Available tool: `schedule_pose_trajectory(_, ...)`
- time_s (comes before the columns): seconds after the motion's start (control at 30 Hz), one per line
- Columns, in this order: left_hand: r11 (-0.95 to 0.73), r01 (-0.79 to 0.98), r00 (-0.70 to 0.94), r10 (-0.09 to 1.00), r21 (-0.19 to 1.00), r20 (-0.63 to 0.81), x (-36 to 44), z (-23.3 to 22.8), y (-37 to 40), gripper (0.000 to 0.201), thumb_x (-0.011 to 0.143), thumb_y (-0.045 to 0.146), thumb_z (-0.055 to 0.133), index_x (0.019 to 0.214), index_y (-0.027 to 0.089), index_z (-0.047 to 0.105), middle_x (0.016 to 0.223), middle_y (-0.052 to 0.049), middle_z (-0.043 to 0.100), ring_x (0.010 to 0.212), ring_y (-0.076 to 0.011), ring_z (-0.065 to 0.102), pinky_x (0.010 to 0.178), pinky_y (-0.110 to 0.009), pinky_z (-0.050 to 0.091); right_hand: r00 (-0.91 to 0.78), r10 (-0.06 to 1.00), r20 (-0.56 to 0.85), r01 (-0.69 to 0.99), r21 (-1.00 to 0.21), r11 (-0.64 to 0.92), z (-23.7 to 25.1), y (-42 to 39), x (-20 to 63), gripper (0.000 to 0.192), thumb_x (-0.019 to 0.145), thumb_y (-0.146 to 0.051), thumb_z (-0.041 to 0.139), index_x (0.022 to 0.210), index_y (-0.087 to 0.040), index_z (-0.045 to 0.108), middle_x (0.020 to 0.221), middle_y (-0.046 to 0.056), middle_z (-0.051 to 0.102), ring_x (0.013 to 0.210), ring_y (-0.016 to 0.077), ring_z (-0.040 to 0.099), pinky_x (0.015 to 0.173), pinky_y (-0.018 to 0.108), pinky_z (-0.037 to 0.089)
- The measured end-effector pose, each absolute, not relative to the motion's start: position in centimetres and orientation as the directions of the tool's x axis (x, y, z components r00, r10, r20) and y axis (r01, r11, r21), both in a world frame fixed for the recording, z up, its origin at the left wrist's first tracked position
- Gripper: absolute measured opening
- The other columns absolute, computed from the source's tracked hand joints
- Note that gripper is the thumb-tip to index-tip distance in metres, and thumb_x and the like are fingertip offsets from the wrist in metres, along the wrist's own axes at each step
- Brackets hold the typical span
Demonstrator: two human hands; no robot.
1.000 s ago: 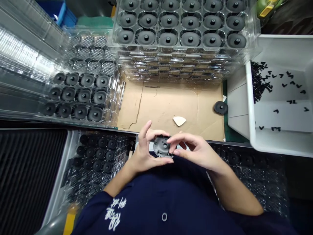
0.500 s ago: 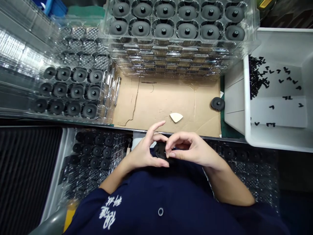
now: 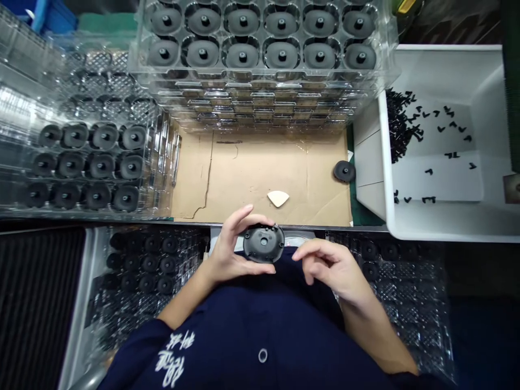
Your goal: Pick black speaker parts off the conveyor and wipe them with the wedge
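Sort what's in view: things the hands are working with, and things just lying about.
In hand:
left hand
black disc
right hand, off the disc

Lying about:
loose disc
white wedge
cardboard sheet
white bin

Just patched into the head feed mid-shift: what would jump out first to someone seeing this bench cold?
Dead centre, the left hand pinches a round dark disc at the bench edge, with the right hand open just beside it, not touching. Behind, a tall stack of clear trays carries rows of similar discs, and more sit in a tray at the left. At right, a white bin holds scattered small black parts.
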State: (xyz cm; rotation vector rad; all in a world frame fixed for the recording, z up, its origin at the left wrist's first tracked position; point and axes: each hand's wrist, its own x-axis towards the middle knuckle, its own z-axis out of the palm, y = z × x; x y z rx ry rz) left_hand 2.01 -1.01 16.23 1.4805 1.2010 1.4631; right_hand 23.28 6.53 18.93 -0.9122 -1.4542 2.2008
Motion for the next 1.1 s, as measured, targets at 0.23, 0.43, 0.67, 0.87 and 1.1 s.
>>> schedule_pose_trajectory(0.23,-0.297,0.241,-0.034,0.949,0.924,0.314,2.3,15.9,-0.7,0.105,0.063,0.032,0.084,0.147,0.028,0.021,0.118,-0.013,0.062,0.109,-0.0236,0.061,0.092,-0.040,0.052,-0.532,0.836,-0.134,0.245,-0.970,0.000,16.9,5.1,24.0,0.012,0.087,-0.028,0.063,0.096,-0.024,0.070,0.082,0.002,0.067,0.066,0.0111,0.056,0.056,0.023,0.042)
schedule_pose_trajectory(0.43,-0.001,0.226,0.037,0.999,0.974,-0.008,3.5,16.5,-0.5,0.082,0.078,0.043,0.070,0.145,0.029,0.024,0.121,-0.012,0.061,0.111,-0.0251,0.060,0.093,-0.038,0.049,-0.660,0.717,0.223,0.200,-0.868,0.454,17.1,5.5,23.4,0.030,0.089,-0.040,0.060,0.111,-0.021,0.068,0.074,0.003,0.068,0.068,0.0134,0.057,0.071,0.029,0.043)
schedule_pose_trajectory(0.67,0.141,0.441,0.596,0.693,0.886,-0.406,5.9,16.0,0.0,0.068,0.089,0.053,0.048,0.148,0.033,0.021,0.112,-0.006,0.068,0.084,-0.0207,0.065,0.081,-0.035,0.052,-0.356,0.846,-0.397,0.579,-0.805,-0.134,13.5,6.3,31.8,0.036,0.081,-0.053,0.062,0.073,-0.020,0.074,0.073,0.002,0.068,0.072,0.0136,0.062,0.070,0.025,0.048)
schedule_pose_trajectory(0.87,0.080,0.546,0.564,0.700,0.834,-0.437,5.9,15.4,0.6,0.053,0.092,0.044,0.047,0.143,0.032,0.036,0.126,-0.008,0.063,0.106,-0.0224,0.062,0.096,-0.042,0.048,0.478,0.787,-0.390,0.688,-0.391,-0.611,8.3,5.4,47.4,0.030,0.091,-0.039,0.053,0.099,-0.013,0.066,0.108,0.010,0.064,0.102,0.0214,0.059,0.092,0.041,0.046)
schedule_pose_trajectory(1.1,0.049,0.571,0.536,0.734,0.819,-0.417,6.0,16.1,0.6,0.047,0.092,0.044,0.048,0.136,0.031,0.046,0.125,-0.005,0.065,0.108,-0.0217,0.063,0.096,-0.037,0.051,0.698,0.633,-0.335,0.578,-0.257,-0.774,1.3,4.0,53.9,0.034,0.092,-0.036,0.055,0.120,-0.015,0.056,0.120,0.008,0.058,0.103,0.0191,0.059,0.088,0.040,0.052)
